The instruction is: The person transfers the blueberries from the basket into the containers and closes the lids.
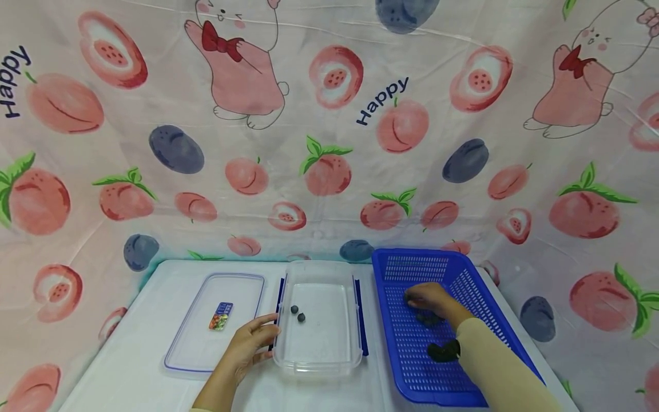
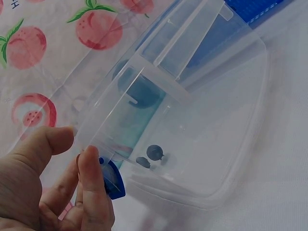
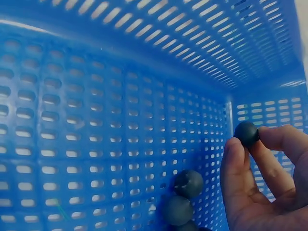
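Note:
A clear plastic box with blue side latches stands in the middle of the table. Inside it, toward the left side, lie two small dark balls. My left hand rests against the box's left side, its fingers touching beside the blue latch. Over the blue basket, my right hand pinches another small dark ball between thumb and fingertips. Below it, several more dark balls lie on the basket floor. A dark clump sits nearer the sleeve, its details unclear.
A clear lid with a blue rim and a small colourful label lies left of the box. The basket's slotted walls rise to the right. Behind the white table hangs a fruit-printed cloth.

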A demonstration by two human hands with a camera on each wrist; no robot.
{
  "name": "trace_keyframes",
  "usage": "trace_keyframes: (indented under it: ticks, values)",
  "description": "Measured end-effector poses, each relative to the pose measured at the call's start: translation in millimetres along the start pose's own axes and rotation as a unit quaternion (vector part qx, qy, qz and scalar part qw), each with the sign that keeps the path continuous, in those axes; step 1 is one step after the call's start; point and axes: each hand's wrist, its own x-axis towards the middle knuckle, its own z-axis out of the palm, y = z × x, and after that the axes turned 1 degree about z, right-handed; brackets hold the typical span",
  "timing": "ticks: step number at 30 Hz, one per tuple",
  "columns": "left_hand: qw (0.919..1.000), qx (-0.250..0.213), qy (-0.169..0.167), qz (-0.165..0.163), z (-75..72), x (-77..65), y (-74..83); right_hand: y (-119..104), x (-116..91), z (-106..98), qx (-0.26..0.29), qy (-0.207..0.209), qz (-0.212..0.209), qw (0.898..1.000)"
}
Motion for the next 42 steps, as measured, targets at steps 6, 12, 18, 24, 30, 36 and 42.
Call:
trace_keyframes:
  ticks: [6,12,18,24,30,36,42]
  values:
    - [1.0000,0.000,0.000,0.001,0.5,-0.1,-0.1,-3.5,-8.9,-2.6,0.041,-0.030,0.016,0.999]
    - [1.0000,-0.002,0.000,0.004,1.2,-0.7,-0.2,-5.9,-16.5,-1.6,0.092,-0.053,0.017,0.994]
    - [1.0000,-0.002,0.000,-0.001,1.6,-2.6,0.6,-10.8,-24.0,-0.1,0.084,-0.077,0.005,0.993]
    - [1.0000,-0.004,0.004,-0.002,2.0,-2.3,0.8,-14.9,-31.1,4.5,0.018,-0.115,-0.032,0.993]
    - [1.0000,-0.002,0.003,-0.003,2.0,-2.7,1.3,-22.6,-41.6,19.1,-0.005,-0.123,-0.057,0.991]
    - [1.0000,0.000,0.002,0.001,2.1,-1.9,0.6,-34.2,-51.1,33.9,-0.011,-0.111,-0.071,0.991]
    - [1.0000,0.002,-0.001,0.005,0.9,0.3,-1.3,-44.8,-58.0,43.9,-0.003,-0.118,-0.076,0.990]
